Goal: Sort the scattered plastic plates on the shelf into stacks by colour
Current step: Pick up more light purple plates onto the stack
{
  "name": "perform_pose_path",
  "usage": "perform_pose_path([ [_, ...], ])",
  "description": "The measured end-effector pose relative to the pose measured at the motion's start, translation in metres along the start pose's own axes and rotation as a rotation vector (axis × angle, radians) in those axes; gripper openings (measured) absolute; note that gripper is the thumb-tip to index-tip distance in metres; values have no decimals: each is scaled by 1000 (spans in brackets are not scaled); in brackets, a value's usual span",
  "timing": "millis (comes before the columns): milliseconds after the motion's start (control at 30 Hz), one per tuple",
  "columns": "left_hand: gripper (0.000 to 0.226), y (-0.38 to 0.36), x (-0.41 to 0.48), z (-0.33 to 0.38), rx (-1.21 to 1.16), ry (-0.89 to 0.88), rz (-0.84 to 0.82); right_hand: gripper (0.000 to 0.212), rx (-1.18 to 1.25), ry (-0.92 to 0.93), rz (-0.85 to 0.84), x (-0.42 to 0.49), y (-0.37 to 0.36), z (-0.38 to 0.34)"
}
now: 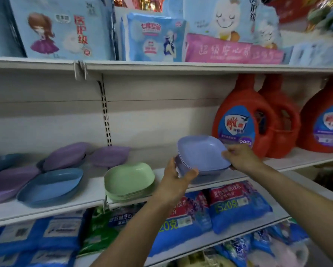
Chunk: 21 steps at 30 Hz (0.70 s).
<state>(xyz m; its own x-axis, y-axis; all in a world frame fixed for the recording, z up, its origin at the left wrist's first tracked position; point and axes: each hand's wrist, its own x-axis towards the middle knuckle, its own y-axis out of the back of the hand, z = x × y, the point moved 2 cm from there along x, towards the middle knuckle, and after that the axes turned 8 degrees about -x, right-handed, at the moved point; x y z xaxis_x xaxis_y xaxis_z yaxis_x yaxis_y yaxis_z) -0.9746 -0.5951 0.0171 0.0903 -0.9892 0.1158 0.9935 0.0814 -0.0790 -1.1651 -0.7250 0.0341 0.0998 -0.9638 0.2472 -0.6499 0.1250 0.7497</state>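
- White shop shelf [46,207]: three red detergent jugs [239,120] stand at its right end.
- Periwinkle plate stack [202,153]: one, by the front edge. The left hand [178,178] grips its near rim and the right hand [239,157] pinches its right rim.
- Green plate stack [129,178]: one, front edge, middle.
- Purple plates [65,155]: three visible, left half.
- Blue plates [52,184]: at least two, left half.
- Writing: "医护级" on the pack above [65,27]; "520克" on the bags below [239,205].

Open air above the green plate stack [129,178] and bare shelf [93,187]; red detergent jugs [242,120] close at right.
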Motion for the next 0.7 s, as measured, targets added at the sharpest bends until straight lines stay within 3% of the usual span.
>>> perform_pose_path([
  [200, 55, -9, 42, -34, 149, -72, 20, 34, -257, 5, -98, 35, -27, 17],
  [367, 54, -6, 65, -57, 310, -87, 93, 21, -414, -31, -196, 51, -35, 22],
  [600, 53, -6, 68, -50, 442, 35, 100, 16, -353, -39, -281, 66, -47, 32],
  [700, 59, -4, 57, -35, 509, -9, 94, 30, -607, 40, -201, 54, -35, 12],
])
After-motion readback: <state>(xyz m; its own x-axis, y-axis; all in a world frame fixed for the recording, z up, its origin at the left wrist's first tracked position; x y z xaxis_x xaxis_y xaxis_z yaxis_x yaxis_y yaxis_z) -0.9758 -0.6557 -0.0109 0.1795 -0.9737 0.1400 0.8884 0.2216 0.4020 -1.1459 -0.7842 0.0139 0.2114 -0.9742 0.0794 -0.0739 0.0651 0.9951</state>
